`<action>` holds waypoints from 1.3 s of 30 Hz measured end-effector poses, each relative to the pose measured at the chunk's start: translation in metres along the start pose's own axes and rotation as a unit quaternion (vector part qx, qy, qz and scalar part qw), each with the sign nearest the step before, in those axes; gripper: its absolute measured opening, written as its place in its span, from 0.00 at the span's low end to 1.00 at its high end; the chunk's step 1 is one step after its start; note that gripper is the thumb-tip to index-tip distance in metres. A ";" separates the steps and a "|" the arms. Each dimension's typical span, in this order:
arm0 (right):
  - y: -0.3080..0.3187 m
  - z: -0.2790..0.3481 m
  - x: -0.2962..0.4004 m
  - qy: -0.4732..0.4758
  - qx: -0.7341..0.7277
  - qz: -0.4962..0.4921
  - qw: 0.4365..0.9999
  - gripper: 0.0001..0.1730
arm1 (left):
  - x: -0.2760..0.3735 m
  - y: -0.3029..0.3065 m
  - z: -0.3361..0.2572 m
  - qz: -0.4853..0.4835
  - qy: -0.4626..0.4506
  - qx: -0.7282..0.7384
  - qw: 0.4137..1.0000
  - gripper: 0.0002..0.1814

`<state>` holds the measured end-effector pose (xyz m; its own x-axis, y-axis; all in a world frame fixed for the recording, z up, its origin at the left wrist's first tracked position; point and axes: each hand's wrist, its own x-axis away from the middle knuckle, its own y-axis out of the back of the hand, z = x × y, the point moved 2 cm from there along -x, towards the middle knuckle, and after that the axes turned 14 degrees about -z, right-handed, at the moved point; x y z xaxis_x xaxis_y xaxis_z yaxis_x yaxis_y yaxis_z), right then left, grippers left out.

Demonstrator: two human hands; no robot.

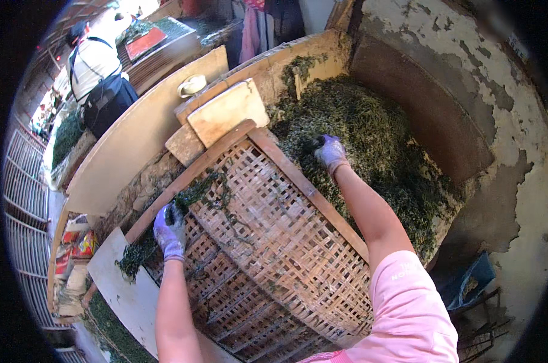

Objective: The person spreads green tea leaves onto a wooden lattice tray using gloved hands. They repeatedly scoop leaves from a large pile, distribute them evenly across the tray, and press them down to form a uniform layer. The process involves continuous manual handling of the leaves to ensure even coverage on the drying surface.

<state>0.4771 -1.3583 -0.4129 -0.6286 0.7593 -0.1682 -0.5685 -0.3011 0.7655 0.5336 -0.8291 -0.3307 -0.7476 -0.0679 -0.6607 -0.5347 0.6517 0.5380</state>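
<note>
Purple-and-white gloves cover both hands. My left hand [170,229] is at the left wooden side of a framed, woven bamboo tray [274,218], touching a strip of damp green plant strands [197,190]. Its fingers are curled, and I cannot tell if they grip the strands. Beyond the tray's right side, my right hand [332,152] is at a heap of dark green, shredded-looking plant matter [369,122]. Dark matter shows at its fingertips; whether it is gripped is unclear. Loose strands cling to the weave, and another clump [138,256] hangs below my left hand.
A stained pale board [228,113] leans at the tray's far corner. Behind it, a cream cup [192,85] sits on a ledge. A brown panel [419,109] and peeling wall [491,149] bound the heap. Another person [97,68] bends over a worktop at upper left.
</note>
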 end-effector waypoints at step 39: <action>0.140 0.089 -0.008 -0.049 -0.271 0.158 0.948 0.12 | -0.002 0.027 0.010 0.001 0.035 -0.024 0.999 0.13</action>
<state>0.4498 -1.3556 -0.2495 -0.7752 0.6245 0.0957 -0.5664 -0.7541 0.3326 0.5246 -0.8039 -0.3195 -0.7735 -0.1207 -0.6222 -0.5500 0.6155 0.5644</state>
